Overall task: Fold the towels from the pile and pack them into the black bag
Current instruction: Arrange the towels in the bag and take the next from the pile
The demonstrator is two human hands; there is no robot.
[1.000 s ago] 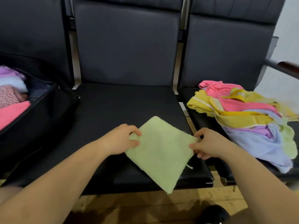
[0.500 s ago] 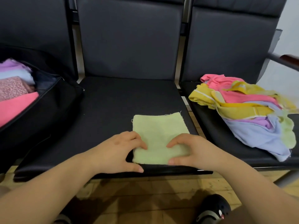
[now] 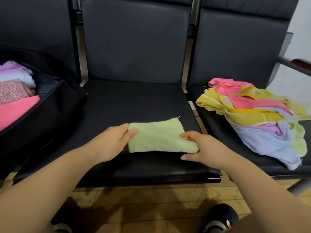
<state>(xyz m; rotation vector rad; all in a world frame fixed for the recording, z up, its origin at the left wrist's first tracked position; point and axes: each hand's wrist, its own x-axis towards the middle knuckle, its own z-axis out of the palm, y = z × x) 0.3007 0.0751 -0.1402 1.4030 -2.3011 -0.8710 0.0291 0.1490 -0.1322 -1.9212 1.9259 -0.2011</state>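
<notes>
Whereas half a second earlier the green towel (image 3: 159,138) lay flat as a square under both palms, it is now doubled into a narrower band and lifted slightly off the middle seat (image 3: 134,101). Its left end is pinched by the left hand (image 3: 114,142), thumb on top; its right end is wrapped by the curled fingers of the right hand (image 3: 205,148). Both grips are thus closed on the cloth. The fold is judged complete or nearly so. The black bag (image 3: 50,111), partly filled with folded towels, is noted at 9 o'clock of the towel; the unfolded pile (image 3: 255,115) remains at 3 o'clock. Transfer to the bag is judged the next step; many towels are still left.
</notes>
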